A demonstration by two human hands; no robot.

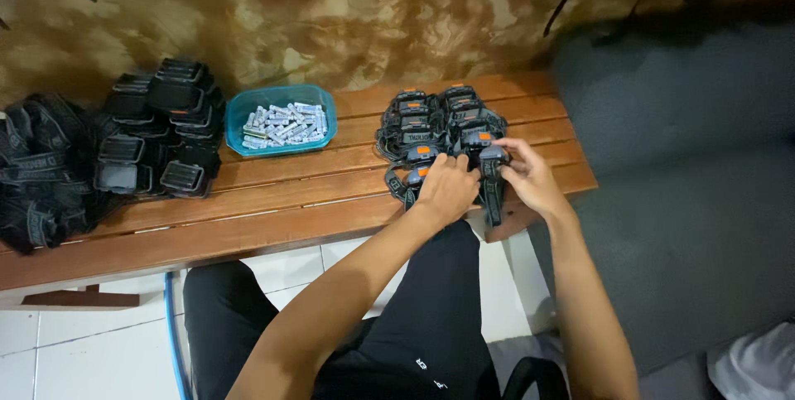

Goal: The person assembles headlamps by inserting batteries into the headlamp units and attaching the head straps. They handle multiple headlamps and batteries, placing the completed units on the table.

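Both hands are on one headlamp [492,164] at the right end of a wooden bench [273,201]. The left hand [445,189] is curled over the near side of the lamp, with its fingers bent down on it. The right hand [528,176] grips the lamp from the other side, fingers pinched on the black body. So the lamp sits between the two hands, and both hold it.

The headlamp is black with a small orange button on top. Its front faces up and away from the person. Its black strap [494,201] hangs down from it toward the person, over the front edge of the bench, so the long way of the lamp and strap runs from far to near.

Just past the fingertips, farther from the person, lies a pile of more headlamps [435,114] with orange buttons, packed close and touching.

Well off to the left of the left hand is a blue plastic tub [236,114] full of small white batteries [286,125]. Farther left still is a heap of black lamp parts [161,122], and beside that a bundle of black straps [41,172].
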